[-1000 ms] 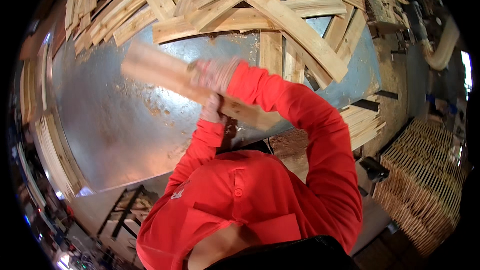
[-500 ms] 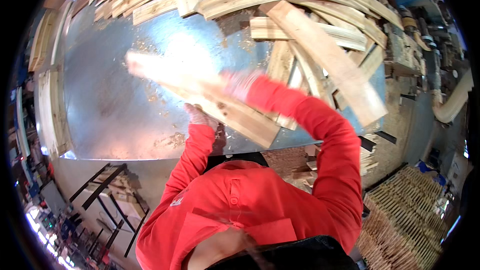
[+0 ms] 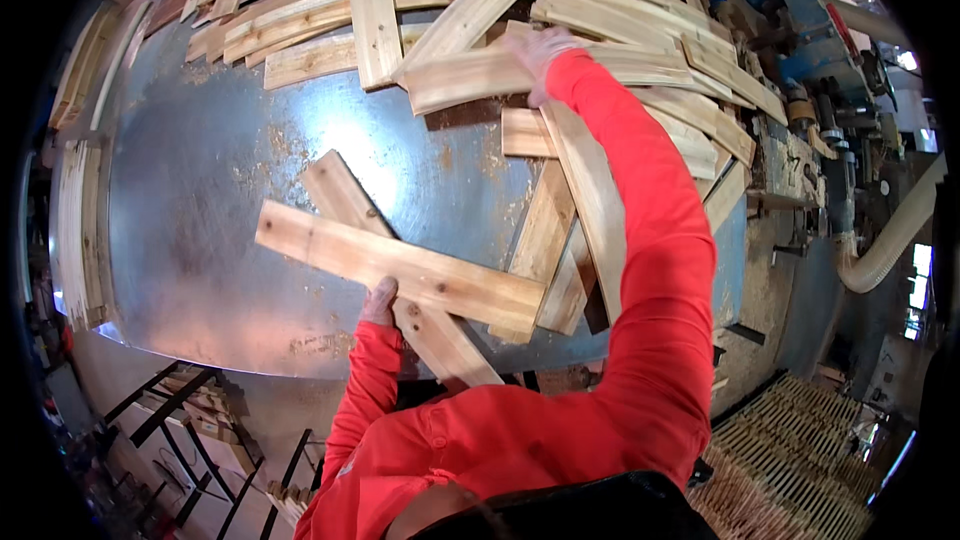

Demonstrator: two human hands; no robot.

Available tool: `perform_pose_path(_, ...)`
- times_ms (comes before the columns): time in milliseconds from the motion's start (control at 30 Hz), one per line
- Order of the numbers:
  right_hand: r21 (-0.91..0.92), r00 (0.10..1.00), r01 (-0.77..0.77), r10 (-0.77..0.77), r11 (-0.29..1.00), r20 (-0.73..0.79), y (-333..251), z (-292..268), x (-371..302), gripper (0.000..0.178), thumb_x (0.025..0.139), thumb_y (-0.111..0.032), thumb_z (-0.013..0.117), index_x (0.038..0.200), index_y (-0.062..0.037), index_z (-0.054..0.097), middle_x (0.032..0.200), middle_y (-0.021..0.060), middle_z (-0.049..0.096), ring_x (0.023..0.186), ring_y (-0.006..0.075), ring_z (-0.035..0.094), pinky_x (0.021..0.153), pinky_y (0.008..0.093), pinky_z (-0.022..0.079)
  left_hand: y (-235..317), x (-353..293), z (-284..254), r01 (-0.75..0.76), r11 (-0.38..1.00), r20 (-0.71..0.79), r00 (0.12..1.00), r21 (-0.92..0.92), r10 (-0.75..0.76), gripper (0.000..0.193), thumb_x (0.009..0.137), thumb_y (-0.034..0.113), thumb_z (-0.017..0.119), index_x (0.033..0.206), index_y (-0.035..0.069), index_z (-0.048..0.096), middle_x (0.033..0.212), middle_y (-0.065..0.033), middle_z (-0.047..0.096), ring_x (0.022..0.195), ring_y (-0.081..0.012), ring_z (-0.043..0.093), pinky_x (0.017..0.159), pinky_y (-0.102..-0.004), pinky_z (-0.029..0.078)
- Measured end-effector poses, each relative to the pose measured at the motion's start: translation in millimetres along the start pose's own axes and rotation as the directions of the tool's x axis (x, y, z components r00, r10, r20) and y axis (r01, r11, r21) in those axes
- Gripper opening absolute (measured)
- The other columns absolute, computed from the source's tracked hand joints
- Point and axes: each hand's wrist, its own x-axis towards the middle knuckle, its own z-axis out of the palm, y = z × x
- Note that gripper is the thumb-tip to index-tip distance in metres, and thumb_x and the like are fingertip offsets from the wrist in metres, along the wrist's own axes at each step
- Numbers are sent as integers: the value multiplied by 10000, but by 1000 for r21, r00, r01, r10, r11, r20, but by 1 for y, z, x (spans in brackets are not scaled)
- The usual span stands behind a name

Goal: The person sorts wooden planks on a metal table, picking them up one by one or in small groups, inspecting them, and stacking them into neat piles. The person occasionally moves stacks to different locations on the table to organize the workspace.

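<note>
The single view comes from a fisheye camera worn on the left of the person's head, close above the red-clad torso at six o'clock. It looks steeply down, with twelve pointing away from the wearer, and spans the counter, left hand near eight, right hand near one, and floor toward seven.

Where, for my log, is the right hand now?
The right hand is just right of the head view's upper centre, over a board in the pile.
</note>
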Motion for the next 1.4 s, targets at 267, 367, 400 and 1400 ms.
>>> perform_pose_path(267, 680, 851, 405, -523, 611, -37, -234, -4, -78, 577, 857, -487, 579, 1194, -19, 561, 1069, 222, 646, 994, 402, 625, 890, 464, 481, 24, 34, 23, -123, 978, 1, 992, -171, 125, 504, 861, 287, 631, 1283, 64, 471, 1127, -135, 606, 975, -316, 637, 817, -457, 563)
perform_pose_path(367, 643, 906, 320, -423, 696, 8, -257, -6, -44, 663, 845, -567, 584, 1247, -42, 538, 1170, 200, 624, 1068, 393, 600, 941, 478, 453, 35, 51, -8, -198, 965, -45, 980, -173, 193, 515, 854, 314, 650, 1272, 67, 478, 1119, -134, 608, 972, -316, 634, 831, -453, 559)
perform_pose_path(400, 649, 923, 361, -354, 669, -149, -245, -11, -40, 693, 816, -564, 617, 1275, -53, 524, 1227, 194, 594, 1133, 371, 566, 981, 476, 425, 35, 56, -16, -202, 964, -51, 979, -171, 196, 519, 852, 323, 656, 1268, 68, 481, 1116, -133, 609, 971, -316, 633, 836, -452, 557)
perform_pose_path(1400, 660, 751, -416, 645, 626, -139, -83, 180, -163, 1065, 657, -504, 774, 1476, -45, 272, 1366, 253, 445, 1247, 397, 455, 1036, 436, 401, 44, 26, 4, -73, 968, -251, 959, 239, 134, 462, 936, 325, 542, 1274, 10, 537, 1222, -114, 561, 1131, -224, 529, 966, -377, 448)
